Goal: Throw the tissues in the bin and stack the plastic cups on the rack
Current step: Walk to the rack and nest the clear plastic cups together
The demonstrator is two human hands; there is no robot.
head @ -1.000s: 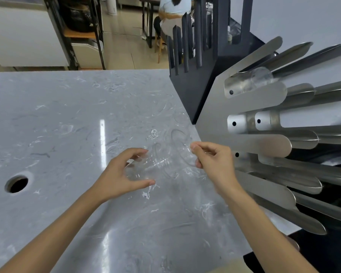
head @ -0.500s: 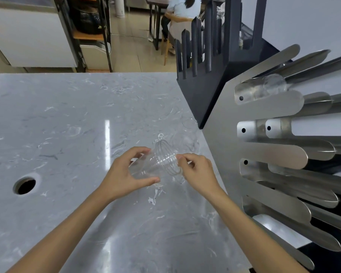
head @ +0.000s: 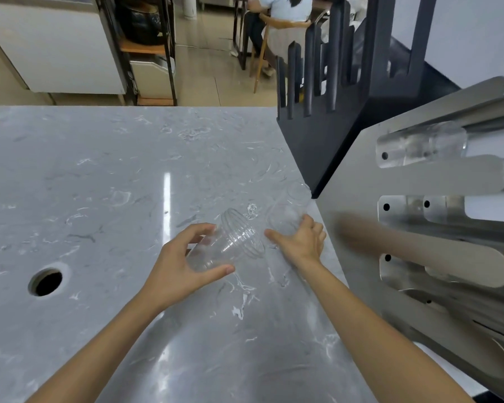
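My left hand (head: 181, 266) grips a nested stack of clear plastic cups (head: 230, 242), held on its side just above the grey marble counter (head: 114, 184), rim pointing right. My right hand (head: 301, 242) is to the right of it, fingers spread and reaching onto another clear cup (head: 284, 218) that lies on the counter by the foot of the steel cup rack (head: 361, 199). The fingers touch this cup, and the thumb stays apart from it. Clear cups (head: 422, 144) sit in the rack's top slot. No tissues are in view.
A round hole (head: 45, 282) opens in the counter at the left. A black slotted stand (head: 329, 112) rises behind the steel rack. Beyond the counter are a shelf unit and a seated person (head: 282, 13).
My right hand has let go of the cup stack and moved right to the lone cup by the rack. My left hand keeps the stack, now nested together.
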